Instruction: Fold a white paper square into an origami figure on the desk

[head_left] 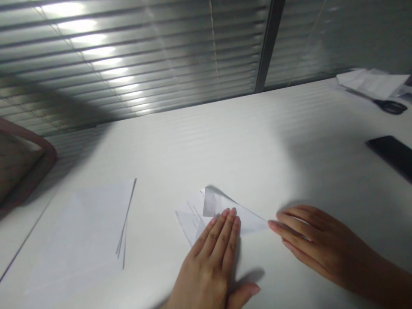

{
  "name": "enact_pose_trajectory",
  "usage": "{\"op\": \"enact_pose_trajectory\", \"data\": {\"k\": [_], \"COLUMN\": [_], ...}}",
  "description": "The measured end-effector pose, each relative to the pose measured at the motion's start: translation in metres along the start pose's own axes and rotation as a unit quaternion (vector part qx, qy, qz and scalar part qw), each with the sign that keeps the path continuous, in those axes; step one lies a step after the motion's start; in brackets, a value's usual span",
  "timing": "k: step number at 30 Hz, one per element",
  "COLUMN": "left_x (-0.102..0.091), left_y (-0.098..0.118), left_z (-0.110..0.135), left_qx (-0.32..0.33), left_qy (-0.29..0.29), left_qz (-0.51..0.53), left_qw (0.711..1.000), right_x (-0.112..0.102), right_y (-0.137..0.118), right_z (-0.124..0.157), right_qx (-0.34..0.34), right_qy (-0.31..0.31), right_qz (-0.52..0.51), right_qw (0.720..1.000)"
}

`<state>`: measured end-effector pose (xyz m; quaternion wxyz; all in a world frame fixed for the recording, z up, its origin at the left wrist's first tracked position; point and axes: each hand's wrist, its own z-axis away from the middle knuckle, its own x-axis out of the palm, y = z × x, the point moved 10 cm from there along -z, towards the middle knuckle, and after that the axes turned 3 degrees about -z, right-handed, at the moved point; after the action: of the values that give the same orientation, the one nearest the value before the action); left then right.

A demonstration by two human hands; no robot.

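A small folded piece of white paper point(215, 207) with faint print lies on the white table point(199, 141). My left hand point(212, 262) lies flat on its near part, fingers stretched out and together, thumb out to the right. My right hand point(318, 242) rests on the table just to the right, fingers extended, their tips touching the paper's pointed right corner.
A stack of white sheets point(80, 231) lies at the left near the table's edge. A black phone point(391, 152) lies at the right, black scissors point(391, 106) and loose papers point(373, 82) at the far right. Closed blinds point(128, 56) run behind. A brown chair point(19, 165) stands at left.
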<state>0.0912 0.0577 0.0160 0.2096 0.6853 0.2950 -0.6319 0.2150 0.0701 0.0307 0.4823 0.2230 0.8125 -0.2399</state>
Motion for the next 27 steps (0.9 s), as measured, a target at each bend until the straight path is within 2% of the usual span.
{"op": "enact_pose_trajectory", "data": {"k": [6, 10, 13, 16, 23, 27], "left_x": [0.000, 0.000, -0.002, -0.003, 0.000, -0.002], "left_y": [-0.002, -0.002, -0.001, -0.001, 0.002, 0.003], "left_z": [0.000, -0.001, -0.002, -0.003, -0.002, -0.002], "left_qx": [-0.012, -0.011, -0.008, -0.003, 0.013, 0.015], "left_qy": [0.002, 0.003, 0.013, 0.016, 0.012, 0.016], "left_qz": [0.019, 0.020, 0.021, 0.006, -0.017, -0.022], "left_qw": [1.000, 1.000, 1.000, 1.000, 1.000, 1.000], "right_x": [-0.005, -0.005, 0.014, 0.025, 0.022, 0.025], "right_y": [0.009, -0.003, -0.012, -0.018, -0.016, -0.020], "right_z": [0.012, 0.001, -0.017, -0.025, -0.016, -0.019], "right_qx": [0.016, 0.015, 0.045, 0.055, 0.065, 0.059], "right_qy": [-0.009, -0.003, -0.059, -0.082, -0.045, -0.054], "right_qz": [-0.029, -0.044, -0.059, -0.071, -0.034, -0.031], "right_qw": [0.999, 0.999, 0.995, 0.992, 0.996, 0.996]}}
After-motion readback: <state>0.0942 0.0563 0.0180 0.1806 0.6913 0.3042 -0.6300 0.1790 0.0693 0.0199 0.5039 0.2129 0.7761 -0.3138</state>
